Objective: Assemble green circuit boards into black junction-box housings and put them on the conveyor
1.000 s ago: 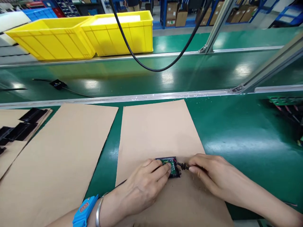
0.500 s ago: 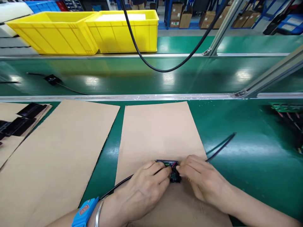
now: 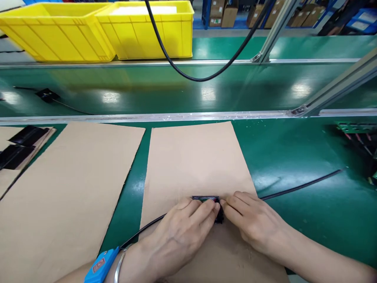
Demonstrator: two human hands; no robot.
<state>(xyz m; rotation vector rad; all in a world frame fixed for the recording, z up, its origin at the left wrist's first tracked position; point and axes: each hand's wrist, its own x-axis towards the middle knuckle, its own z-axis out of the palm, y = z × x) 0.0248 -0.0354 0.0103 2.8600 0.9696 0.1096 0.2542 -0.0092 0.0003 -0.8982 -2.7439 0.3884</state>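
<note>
Module [image 3: 205, 198] pinched beneath meeting fingers [image 3: 203, 208], mostly hidden

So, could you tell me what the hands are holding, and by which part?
Both hold one small black module on the cardboard sheet: the left hand lies over its top, the right hand pinches its right end.

2 yellow bins [image 3: 132, 37] stand side by side beyond the green belt [image 3: 147, 92], where a small black device [image 3: 47, 95] lies. A black hose [image 3: 200, 79] loops down before them. At left lies a bare cardboard sheet [image 3: 67, 188], with black trays [image 3: 17, 147] beside it.
</note>
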